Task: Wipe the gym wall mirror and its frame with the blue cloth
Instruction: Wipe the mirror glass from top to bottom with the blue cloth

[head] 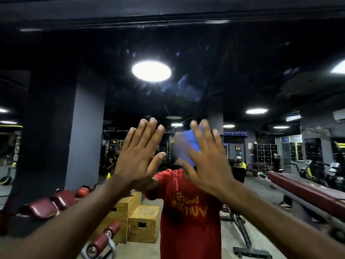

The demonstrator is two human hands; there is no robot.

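- In front of the wall mirror (186, 43), two arms reached up from 6 o'clock to the glass
- The right hand (207, 161) lay flat with straight fingers and pressed the blue cloth (187, 146) on the glass; the cloth peeked out at 10 o'clock from that hand
- The left hand (140, 156) was flat too, fingers straight and a bit apart, and held nothing; it seemed to lean on the glass at 9 o'clock from the cloth
- The right hand and cloth were blurry, so I think the step was rubbing the middle of the glass
- Pale smudges (183, 81) showed at 12 o'clock from the cloth, near a bright round lamp (151, 71), so the next rub should go up there with a firm push
- The dark frame (168, 17) ran along the top and looked not yet reached
- The red shirt (190, 212) in the mirror had orange letters, back to front; they seemed to say LOUIS VUITTON
- A small sign (169, 131) between the hands showed "AFTER US", also back to front; the blue sign (236, 133) at 3 o'clock was too small to read
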